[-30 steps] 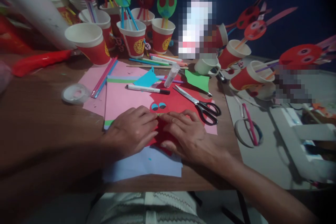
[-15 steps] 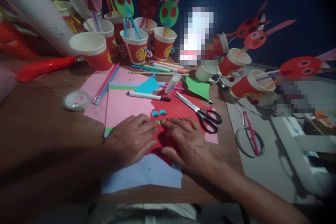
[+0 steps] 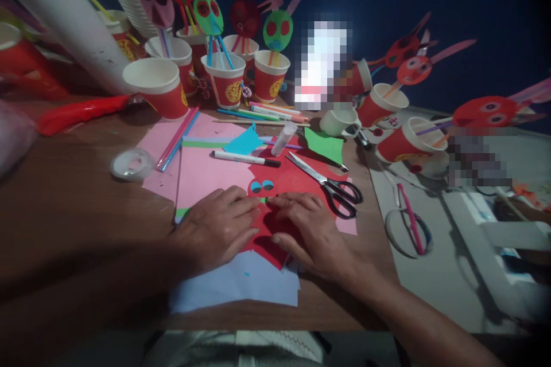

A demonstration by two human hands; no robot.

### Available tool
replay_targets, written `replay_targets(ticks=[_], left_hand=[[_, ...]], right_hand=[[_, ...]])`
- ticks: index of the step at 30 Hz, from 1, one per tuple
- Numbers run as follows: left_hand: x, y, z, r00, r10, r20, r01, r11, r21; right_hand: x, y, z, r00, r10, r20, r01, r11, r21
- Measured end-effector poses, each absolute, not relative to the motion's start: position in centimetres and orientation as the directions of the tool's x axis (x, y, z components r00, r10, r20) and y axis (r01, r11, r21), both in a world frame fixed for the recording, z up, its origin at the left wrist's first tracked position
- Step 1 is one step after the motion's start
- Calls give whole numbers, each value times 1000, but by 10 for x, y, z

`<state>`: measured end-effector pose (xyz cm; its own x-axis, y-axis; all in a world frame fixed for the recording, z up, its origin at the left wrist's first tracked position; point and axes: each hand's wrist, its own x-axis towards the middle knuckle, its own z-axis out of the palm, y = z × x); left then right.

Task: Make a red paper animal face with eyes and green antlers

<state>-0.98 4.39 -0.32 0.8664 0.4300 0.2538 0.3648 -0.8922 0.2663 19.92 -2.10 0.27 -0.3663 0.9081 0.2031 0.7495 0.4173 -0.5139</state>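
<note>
A red paper face point(image 3: 262, 190) lies at the middle of a cluttered craft table point(image 3: 86, 212), on a red sheet point(image 3: 297, 175) between two bare hands. It looks partly made: two blue-and-dark eyes point(image 3: 256, 187) are in place, with a green piece point(image 3: 263, 200) beneath them. No ears or straws show on it, features other faces carry, so those may be left to add; its lower part is hidden.

The left hand point(image 3: 219, 223) is unclenched, fingers gently bent and together, tips on the red paper beside the green piece. The right hand point(image 3: 305, 229) lies loosely spread, thumb apart, its leading fingertips at the piece's other side; neither visibly grasps anything.

Scissors point(image 3: 326, 182) rest just beside the right hand, a marker point(image 3: 245, 159) and a clear-capped tube point(image 3: 284, 139) beyond. Farther back, red cups point(image 3: 271, 77) hold green and red faces on straws.
</note>
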Motion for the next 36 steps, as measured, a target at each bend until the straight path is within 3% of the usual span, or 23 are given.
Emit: replay_targets(ticks=[3, 5, 13, 18, 22, 36], left_hand=[[-10, 44, -3, 867, 435, 243, 372, -890, 264], [-10, 45, -3, 867, 437, 239, 376, -889, 261], [-9, 45, -2, 875, 428, 226, 367, -891, 267], [-9, 45, -1, 875, 428, 227, 363, -890, 276], [-9, 45, -1, 868, 428, 251, 360, -891, 276], [-16, 53, -6, 836, 391, 386, 274, -905, 325]], right_hand=[[205, -21, 5, -275, 933, 231, 723, 359, -590], [205, -21, 6, -244, 936, 255, 737, 350, -578], [199, -20, 3, -413, 880, 236, 769, 475, -427], [193, -23, 1, -409, 898, 164, 858, 439, -267], [186, -25, -2, -416, 885, 211, 873, 453, -179], [185, -23, -4, -402, 879, 257, 858, 460, -229]])
